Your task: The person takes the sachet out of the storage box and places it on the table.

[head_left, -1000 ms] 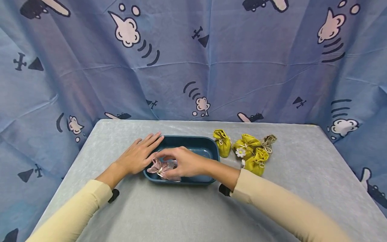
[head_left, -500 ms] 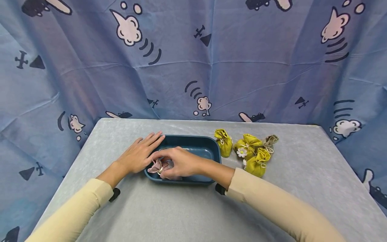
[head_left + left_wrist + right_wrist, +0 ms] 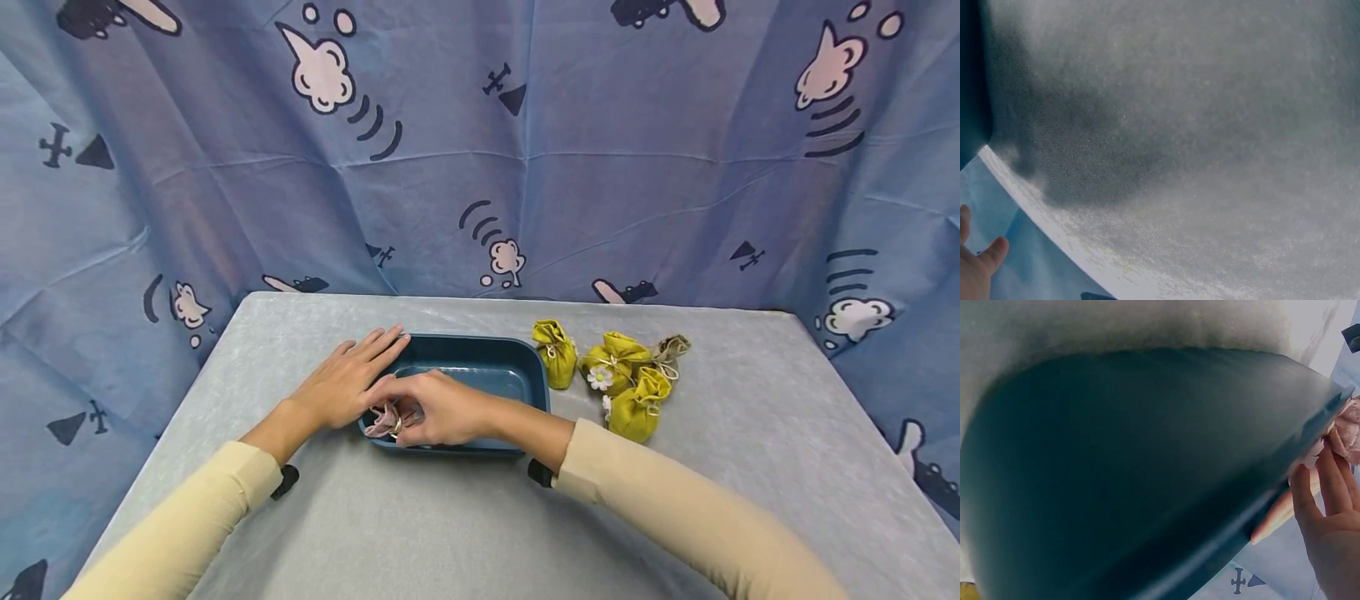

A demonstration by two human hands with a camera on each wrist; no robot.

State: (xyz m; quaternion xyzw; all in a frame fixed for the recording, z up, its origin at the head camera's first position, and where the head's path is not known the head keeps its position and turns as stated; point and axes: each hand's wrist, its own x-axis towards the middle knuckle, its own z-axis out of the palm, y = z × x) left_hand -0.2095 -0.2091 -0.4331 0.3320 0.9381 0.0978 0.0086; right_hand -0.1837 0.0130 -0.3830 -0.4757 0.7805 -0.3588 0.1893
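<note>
A small pink drawstring pouch (image 3: 381, 422) is at the left end of a dark blue rectangular tray (image 3: 480, 339). My right hand (image 3: 450, 408) reaches into the tray and holds the pouch between thumb and fingers, covering much of it. In the right wrist view the gathered pink cloth (image 3: 1349, 428) shows just past the fingertips. My left hand (image 3: 337, 385) rests at the tray's left end, its fingers extended over the rim. Only part of that hand (image 3: 975, 269) appears in the left wrist view's corner.
Right of the tray stand several mustard-yellow drawstring pouches (image 3: 554, 357), some with white flowers. An olive-brown pouch (image 3: 667, 350) leans behind them. The grey table (image 3: 420, 525) ends at a blue patterned curtain (image 3: 450, 125).
My right hand has shifted slightly left over the pink pouch, and its fingers now cover more of it. The left hand has stayed on the tray's left end.
</note>
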